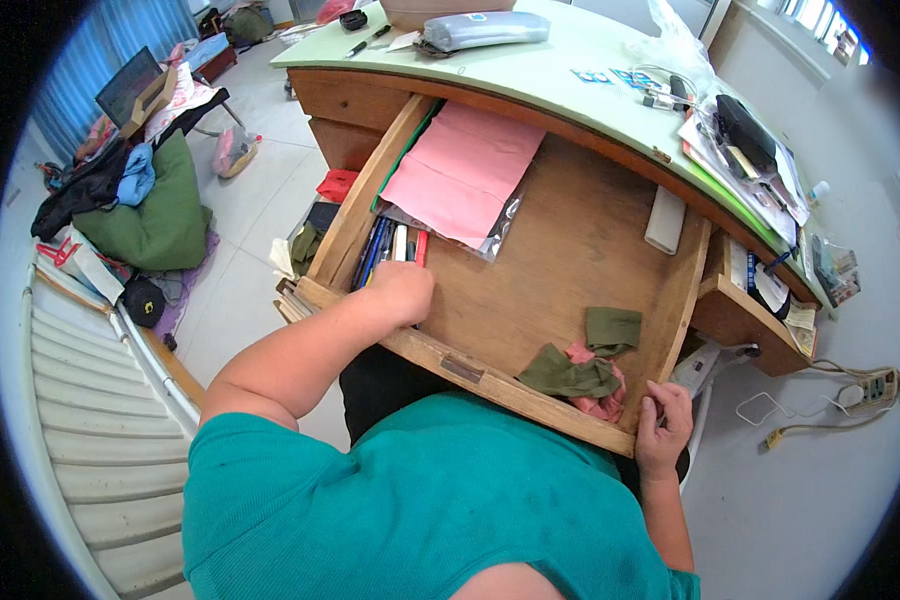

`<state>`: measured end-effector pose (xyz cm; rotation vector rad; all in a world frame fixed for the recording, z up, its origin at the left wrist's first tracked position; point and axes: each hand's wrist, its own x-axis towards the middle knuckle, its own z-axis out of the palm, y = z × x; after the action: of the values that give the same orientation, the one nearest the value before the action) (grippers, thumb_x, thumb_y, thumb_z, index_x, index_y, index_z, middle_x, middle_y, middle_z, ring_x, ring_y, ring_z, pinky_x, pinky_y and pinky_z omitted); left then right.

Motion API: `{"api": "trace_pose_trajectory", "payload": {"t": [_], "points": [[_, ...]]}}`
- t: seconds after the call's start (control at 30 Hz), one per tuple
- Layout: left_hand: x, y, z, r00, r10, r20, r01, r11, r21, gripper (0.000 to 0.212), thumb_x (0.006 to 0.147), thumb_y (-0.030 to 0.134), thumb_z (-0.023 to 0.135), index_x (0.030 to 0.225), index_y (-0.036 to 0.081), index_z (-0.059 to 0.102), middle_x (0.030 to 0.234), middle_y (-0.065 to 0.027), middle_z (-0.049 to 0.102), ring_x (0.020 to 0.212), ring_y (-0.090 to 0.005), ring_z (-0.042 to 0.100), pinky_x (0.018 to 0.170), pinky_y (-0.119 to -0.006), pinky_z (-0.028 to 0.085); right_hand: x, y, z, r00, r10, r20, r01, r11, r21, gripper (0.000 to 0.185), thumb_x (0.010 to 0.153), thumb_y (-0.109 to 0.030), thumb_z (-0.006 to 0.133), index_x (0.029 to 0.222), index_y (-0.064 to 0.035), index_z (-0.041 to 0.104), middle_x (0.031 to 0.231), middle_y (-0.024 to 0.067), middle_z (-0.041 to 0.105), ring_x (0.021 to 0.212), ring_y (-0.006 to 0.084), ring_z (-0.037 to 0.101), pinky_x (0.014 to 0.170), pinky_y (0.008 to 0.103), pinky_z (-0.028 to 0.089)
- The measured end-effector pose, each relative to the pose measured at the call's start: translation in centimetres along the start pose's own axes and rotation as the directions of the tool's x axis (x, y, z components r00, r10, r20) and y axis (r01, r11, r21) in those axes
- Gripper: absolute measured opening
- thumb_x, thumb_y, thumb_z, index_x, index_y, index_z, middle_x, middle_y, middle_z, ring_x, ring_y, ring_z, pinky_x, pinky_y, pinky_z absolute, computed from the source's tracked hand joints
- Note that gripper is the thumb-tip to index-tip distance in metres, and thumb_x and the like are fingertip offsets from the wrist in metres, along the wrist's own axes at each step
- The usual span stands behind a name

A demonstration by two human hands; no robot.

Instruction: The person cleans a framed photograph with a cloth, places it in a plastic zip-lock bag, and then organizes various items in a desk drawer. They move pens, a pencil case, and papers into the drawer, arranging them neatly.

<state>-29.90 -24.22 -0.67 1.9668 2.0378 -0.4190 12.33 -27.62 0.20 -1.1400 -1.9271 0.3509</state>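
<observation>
An open wooden drawer (547,240) lies before me. My left hand (401,292) is inside its near left corner, over several pens (371,247) and beside a red marker (421,249); its fingertips are hidden, so any grip cannot be told. My right hand (664,424) rests at the drawer's near right corner, fingers bent against the outer side. Pink paper (465,169) lies over a clear plastic sleeve at the back left. Green cloth (570,375) and pink cloth (604,401) are crumpled near my right hand, with a folded green piece (613,330) beside them. A white box-like object (665,220) lies back right.
The pale green desktop (570,67) holds a pencil case (487,30), papers (735,180) and a black case (746,133). A smaller drawer (757,330) stands open at the right. A power strip (874,390) with cables is near the wall; a radiator (105,450) stands left.
</observation>
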Motion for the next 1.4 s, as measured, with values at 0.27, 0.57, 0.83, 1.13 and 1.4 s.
{"api": "trace_pose_trajectory", "payload": {"t": [0.27,0.57,0.83,1.13,1.4], "points": [[-1.7,-1.9,-1.3,0.912,-0.259,-0.317,0.255,0.965,-0.055,0.075,0.07,0.039,0.081,0.123,0.006,0.04,0.09,-0.0183,0.066,0.087,-0.0359,0.069,0.077,-0.045,0.056,-0.1,0.0,-0.1,0.999,0.032,0.007,-0.032,0.999,0.038,0.017,0.084,0.002,0.061,0.1,0.0015,0.065,0.092,0.0124,0.058,0.084,0.0236,0.057,0.076,0.0304,0.046],[-1.0,-2.9,-1.5,0.87,-0.484,-0.099,0.459,0.866,-0.198,0.096,0.068,0.06,0.077,0.123,-0.01,0.043,0.108,-0.026,0.065,0.104,-0.0363,0.065,0.09,-0.041,0.053,0.0,0.3,0.0,0.999,-0.026,-0.023,0.026,0.999,0.03,0.019,0.083,0.003,0.063,0.102,0.0,0.067,0.092,0.0116,0.058,0.078,0.0199,0.057,0.069,0.0279,0.046],[0.6,-2.5,-1.4,0.863,-0.504,-0.01,0.484,0.834,-0.265,0.088,0.069,0.048,0.078,0.124,-0.011,0.044,0.119,-0.0266,0.061,0.113,-0.0347,0.062,0.097,-0.039,0.05,-0.4,0.2,0.0,1.0,0.02,-0.011,-0.019,0.997,0.072,0.017,0.084,0.002,0.06,0.101,0.0019,0.064,0.092,0.0124,0.057,0.088,0.0242,0.057,0.08,0.0312,0.045],[2.1,-3.9,-1.5,0.829,-0.559,0.019,0.542,0.795,-0.272,0.054,0.071,0.033,0.075,0.111,-0.001,0.065,0.113,-0.0198,0.068,0.106,-0.033,0.066,0.09,-0.042,0.053,-0.4,0.9,0.2,0.999,-0.025,-0.048,0.029,0.997,0.075,0.021,0.082,0.004,0.063,0.102,-0.0003,0.067,0.094,0.0116,0.058,0.081,0.0201,0.057,0.071,0.0284,0.046],[2.1,-4.3,-1.6,0.813,-0.579,0.059,0.567,0.765,-0.306,0.041,0.075,0.024,0.069,0.11,0.004,0.069,0.117,-0.0173,0.067,0.111,-0.0316,0.064,0.092,-0.041,0.052,-0.6,0.9,0.1,1.0,0.006,-0.031,-0.003,0.994,0.105,0.022,0.082,0.003,0.063,0.103,-0.0005,0.066,0.095,0.0105,0.057,0.078,0.0178,0.056,0.069,0.0269,0.045]]}}
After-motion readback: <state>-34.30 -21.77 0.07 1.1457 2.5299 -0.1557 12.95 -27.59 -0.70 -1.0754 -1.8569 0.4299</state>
